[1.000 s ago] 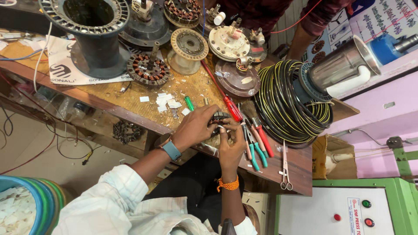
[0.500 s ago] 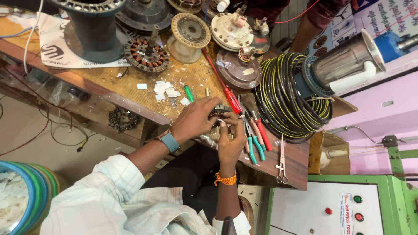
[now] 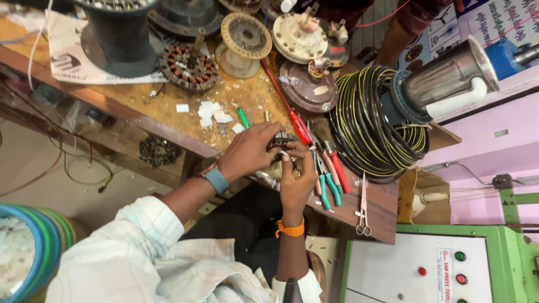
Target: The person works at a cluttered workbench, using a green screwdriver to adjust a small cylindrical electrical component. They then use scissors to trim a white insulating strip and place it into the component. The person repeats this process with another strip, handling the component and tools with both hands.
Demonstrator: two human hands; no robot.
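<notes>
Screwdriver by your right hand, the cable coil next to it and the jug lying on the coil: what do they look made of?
Screwdriver: glossy red handle, probably plastic, with a slim shaft that looks metal.
Cable coil: black sheath with yellow stripes, smooth and slightly shiny, likely rubber or PVC; the core is not visible.
Jug: brushed, reflective body, probably steel; its white handle looks like plastic.

Black-yellow striped cable coil (image 3: 373, 126); red screwdriver (image 3: 292, 112); teal-handled pliers (image 3: 327, 185); orange wristband (image 3: 289, 229).
</notes>
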